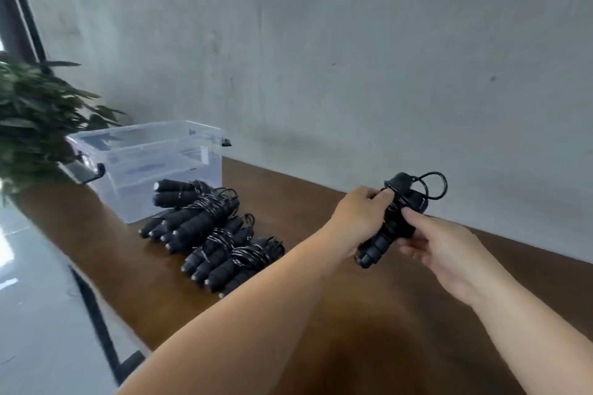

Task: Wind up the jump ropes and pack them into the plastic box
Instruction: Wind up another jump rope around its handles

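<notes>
Above a brown wooden table (288,202), two bare hands hold one black jump rope (393,221) in the air between them. The left hand (359,218) has its fingers curled round the paired handles and the cord wound over them. The right hand (449,244) pinches the same bundle from the other side, thumb on top, fingers underneath. A loose loop of cord (433,186) sticks out past the top of the handles. To the left, well apart from the hands, a row of wound jump ropes (211,228) lies on the table. Just behind that row stands a clear plastic box (154,167) with no lid on it. A leafy green plant (35,112) sits at the far left, beside the box, and a plain grey wall (321,42) runs behind the table.
</notes>
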{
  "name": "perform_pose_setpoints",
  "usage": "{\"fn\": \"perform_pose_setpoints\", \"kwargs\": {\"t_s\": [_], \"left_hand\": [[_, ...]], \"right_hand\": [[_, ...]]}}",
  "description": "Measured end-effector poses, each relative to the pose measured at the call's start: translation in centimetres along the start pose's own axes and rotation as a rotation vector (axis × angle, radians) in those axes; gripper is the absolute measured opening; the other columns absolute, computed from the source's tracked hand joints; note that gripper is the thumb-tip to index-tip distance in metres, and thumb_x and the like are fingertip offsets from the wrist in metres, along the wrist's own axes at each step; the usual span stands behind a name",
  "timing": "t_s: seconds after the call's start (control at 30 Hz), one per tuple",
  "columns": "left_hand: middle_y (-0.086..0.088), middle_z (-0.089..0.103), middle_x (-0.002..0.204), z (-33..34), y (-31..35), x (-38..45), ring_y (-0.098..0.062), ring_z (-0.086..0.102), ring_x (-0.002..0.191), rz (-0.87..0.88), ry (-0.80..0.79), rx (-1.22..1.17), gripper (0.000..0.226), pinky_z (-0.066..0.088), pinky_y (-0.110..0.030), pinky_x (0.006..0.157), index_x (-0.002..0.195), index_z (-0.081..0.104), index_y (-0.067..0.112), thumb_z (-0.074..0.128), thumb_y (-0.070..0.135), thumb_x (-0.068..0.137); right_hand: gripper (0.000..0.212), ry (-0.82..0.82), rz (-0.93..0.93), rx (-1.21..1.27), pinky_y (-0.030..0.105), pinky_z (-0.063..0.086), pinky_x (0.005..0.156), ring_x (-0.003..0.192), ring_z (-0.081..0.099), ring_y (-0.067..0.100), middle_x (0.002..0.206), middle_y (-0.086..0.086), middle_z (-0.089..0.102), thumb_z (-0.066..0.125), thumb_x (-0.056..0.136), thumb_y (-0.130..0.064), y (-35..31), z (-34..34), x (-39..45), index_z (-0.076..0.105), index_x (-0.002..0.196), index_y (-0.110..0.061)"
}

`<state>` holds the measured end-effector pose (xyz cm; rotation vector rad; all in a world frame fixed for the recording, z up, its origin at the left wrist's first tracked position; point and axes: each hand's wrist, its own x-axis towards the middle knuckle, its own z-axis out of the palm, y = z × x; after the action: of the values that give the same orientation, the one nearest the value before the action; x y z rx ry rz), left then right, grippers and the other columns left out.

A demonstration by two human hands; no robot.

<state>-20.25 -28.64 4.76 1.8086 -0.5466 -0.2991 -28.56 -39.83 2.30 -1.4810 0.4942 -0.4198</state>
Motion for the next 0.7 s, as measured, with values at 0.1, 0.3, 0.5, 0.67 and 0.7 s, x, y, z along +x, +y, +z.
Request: {"fn": "perform_pose_setpoints", "kwargs": {"t_s": [0.1,0.3,0.5,0.67,0.7], "left_hand": [[-0.011,0.068,0.109,-2.6,-0.7,-0.3,-0.025,0.064,0.092,0.000,0.093,0.147,0.038,0.051,-0.033,0.076,0.105,0.067,0.009,0.047,0.040,0.097],[0.000,0.063,0.116,-9.9,-2.6,-1.6,-0.018,0.059,0.103,0.019,0.203,0.329,0.034,0.045,-0.029,0.082,0.120,0.061,0.018,0.049,0.040,0.097],[-0.002,0.067,0.114,-17.5,-4.8,-3.3,-0.021,0.060,0.105,-0.060,0.235,0.704,0.032,0.047,-0.031,0.091,0.113,0.068,0.018,0.046,0.036,0.099],[-0.003,0.066,0.110,-20.3,-7.1,-3.1,-0.021,0.060,0.097,-0.100,0.244,0.826,0.030,0.046,-0.029,0.077,0.108,0.068,0.017,0.043,0.031,0.099],[-0.003,0.065,0.112,-20.6,-7.6,-2.9,-0.022,0.059,0.099,-0.101,0.239,0.832,0.031,0.046,-0.029,0.079,0.108,0.068,0.016,0.042,0.031,0.099]], "right_hand": [[0.026,-0.056,0.039,0.024,0.035,0.055,0.075,0.079,0.063,0.024,0.089,0.015,0.069,0.064,0.094,-0.025,0.2,2.6,-0.2,0.067,0.102,0.000],[0.033,-0.211,0.099,0.056,0.030,0.058,0.067,0.069,0.071,0.020,0.082,0.011,0.076,0.069,0.091,-0.031,0.8,9.6,0.3,0.067,0.105,-0.001],[0.044,-0.305,0.167,-0.032,0.035,0.062,0.075,0.070,0.074,0.025,0.090,0.021,0.073,0.074,0.087,-0.034,2.1,17.6,0.4,0.064,0.111,0.001],[0.048,-0.288,0.171,-0.166,0.030,0.062,0.066,0.059,0.071,0.023,0.076,0.018,0.074,0.075,0.084,-0.040,3.3,21.5,0.4,0.064,0.104,0.003],[0.048,-0.270,0.159,-0.210,0.027,0.061,0.061,0.053,0.068,0.020,0.075,0.017,0.074,0.074,0.084,-0.041,3.3,21.9,0.4,0.065,0.101,0.002]]}}
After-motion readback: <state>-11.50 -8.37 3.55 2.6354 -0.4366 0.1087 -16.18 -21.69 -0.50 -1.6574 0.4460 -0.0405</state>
